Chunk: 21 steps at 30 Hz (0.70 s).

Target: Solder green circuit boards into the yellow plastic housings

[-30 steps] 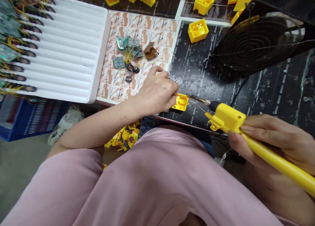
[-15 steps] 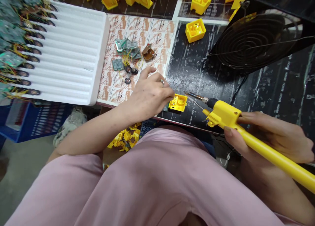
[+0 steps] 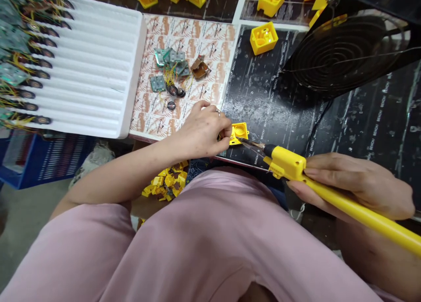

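Observation:
My right hand [image 3: 358, 183] is wrapped around a yellow soldering iron [image 3: 289, 164] with a metal feed tube beside its tip. The tip reaches the inside of a small yellow plastic case [image 3: 241, 131] lying open side up near the bench edge. At the left end of this case is my left hand [image 3: 207, 131], its thumb and finger pinched together. What they pinch is hidden behind the fingers. A bit of green circuit board [image 3: 222, 153] shows beneath the left thumb.
Left of the case lie circuit boards [image 3: 169, 58] with yellow wires, small round black parts [image 3: 176, 90] and a brown piece [image 3: 200, 69]. A white foam tray [image 3: 98, 65] holds more boards. Another yellow case [image 3: 263, 38] stands near a black fan [image 3: 342, 52]. Yellow parts [image 3: 167, 181] fill a box below.
My right hand has brought the soldering iron left, and its tip has gone from beside the case to inside it. My left fingers have drawn slightly left and closed into a pinch.

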{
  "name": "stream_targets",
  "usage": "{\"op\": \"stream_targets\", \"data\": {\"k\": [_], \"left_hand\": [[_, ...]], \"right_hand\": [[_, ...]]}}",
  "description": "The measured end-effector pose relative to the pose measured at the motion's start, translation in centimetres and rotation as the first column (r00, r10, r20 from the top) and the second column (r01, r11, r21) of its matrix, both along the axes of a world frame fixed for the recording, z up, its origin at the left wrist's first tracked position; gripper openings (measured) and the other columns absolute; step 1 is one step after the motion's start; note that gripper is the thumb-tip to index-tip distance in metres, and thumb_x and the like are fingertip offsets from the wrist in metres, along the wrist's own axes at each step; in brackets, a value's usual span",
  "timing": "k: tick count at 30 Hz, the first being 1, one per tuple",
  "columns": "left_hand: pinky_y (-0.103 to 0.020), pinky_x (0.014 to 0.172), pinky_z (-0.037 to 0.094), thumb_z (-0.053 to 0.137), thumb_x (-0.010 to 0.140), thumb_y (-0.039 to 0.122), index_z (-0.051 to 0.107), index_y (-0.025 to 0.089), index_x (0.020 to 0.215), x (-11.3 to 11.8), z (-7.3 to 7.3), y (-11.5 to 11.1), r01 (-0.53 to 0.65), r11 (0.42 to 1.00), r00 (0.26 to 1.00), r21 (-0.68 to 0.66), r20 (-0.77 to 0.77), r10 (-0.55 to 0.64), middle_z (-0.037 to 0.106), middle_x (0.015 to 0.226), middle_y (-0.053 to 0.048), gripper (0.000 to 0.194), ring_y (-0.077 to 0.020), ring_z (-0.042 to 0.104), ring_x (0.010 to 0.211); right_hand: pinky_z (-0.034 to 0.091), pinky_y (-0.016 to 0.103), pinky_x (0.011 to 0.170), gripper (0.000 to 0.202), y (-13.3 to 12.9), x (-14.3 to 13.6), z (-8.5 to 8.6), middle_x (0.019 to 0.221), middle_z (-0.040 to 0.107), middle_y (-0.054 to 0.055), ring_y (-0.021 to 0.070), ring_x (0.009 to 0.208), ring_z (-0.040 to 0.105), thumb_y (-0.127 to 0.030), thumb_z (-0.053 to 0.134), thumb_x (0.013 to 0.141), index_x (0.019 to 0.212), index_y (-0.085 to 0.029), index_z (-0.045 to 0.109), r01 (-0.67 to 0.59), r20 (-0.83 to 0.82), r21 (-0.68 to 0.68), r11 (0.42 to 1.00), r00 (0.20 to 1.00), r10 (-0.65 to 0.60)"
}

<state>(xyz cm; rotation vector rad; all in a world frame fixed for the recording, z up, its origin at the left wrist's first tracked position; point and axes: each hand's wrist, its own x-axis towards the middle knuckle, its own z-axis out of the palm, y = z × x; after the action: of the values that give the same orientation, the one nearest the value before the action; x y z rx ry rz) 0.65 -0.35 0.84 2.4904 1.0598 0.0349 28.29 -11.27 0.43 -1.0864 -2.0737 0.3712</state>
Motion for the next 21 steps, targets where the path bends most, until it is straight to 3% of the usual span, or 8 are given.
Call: {"op": "stream_targets", "data": {"k": [4, 11, 17, 21], "left_hand": [[-0.048, 0.100, 0.037, 0.055, 0.079, 0.026, 0.068, 0.020, 0.071, 0.4, 0.2, 0.6, 0.033, 0.999, 0.998, 0.002, -0.045, -0.032, 0.072, 0.072, -0.002, 0.017, -0.0196, 0.057, 0.078], [-0.047, 0.095, 0.039, 0.054, 0.079, 0.027, 0.067, 0.019, 0.067, 1.0, 0.7, 0.8, 0.071, 0.996, 0.989, 0.048, -0.130, -0.065, 0.066, 0.064, -0.004, 0.019, -0.0211, 0.058, 0.076], [-0.047, 0.094, 0.040, 0.053, 0.077, 0.029, 0.069, 0.019, 0.067, 1.9, 1.2, 1.1, 0.118, 0.991, 0.954, 0.066, -0.284, -0.094, 0.066, 0.064, -0.005, 0.021, -0.0239, 0.062, 0.078], [-0.045, 0.090, 0.042, 0.051, 0.076, 0.029, 0.070, 0.020, 0.067, 2.1, 1.3, 1.3, 0.148, 0.984, 0.946, 0.098, -0.304, -0.112, 0.065, 0.061, -0.004, 0.023, -0.0225, 0.062, 0.074]], "right_hand": [[0.056, 0.019, 0.052, 0.035, 1.1, 0.2, 0.1, 0.070, 0.071, 0.002, 0.0100, 0.060, 0.068, -0.050, 0.059, 0.099, 0.077, -0.024, 0.065, -0.059, 0.078, 0.004, 0.998, 0.995, 0.059], [0.058, 0.016, 0.060, 0.031, 3.0, -0.2, 0.8, 0.067, 0.070, 0.000, 0.0079, 0.063, 0.071, -0.042, 0.057, 0.102, 0.079, -0.022, 0.064, -0.202, 0.085, 0.050, 0.978, 0.977, 0.198], [0.058, 0.018, 0.056, 0.013, 3.5, -0.4, 2.6, 0.073, 0.073, -0.003, 0.0096, 0.064, 0.071, -0.030, 0.076, 0.090, 0.089, -0.025, 0.063, -0.286, 0.099, 0.052, 0.957, 0.955, 0.280], [0.059, 0.020, 0.051, 0.018, 3.9, 1.1, 3.8, 0.077, 0.074, -0.002, 0.0124, 0.067, 0.073, -0.044, 0.070, 0.094, 0.084, -0.029, 0.069, -0.185, 0.095, -0.033, 0.982, 0.978, 0.188]]}}
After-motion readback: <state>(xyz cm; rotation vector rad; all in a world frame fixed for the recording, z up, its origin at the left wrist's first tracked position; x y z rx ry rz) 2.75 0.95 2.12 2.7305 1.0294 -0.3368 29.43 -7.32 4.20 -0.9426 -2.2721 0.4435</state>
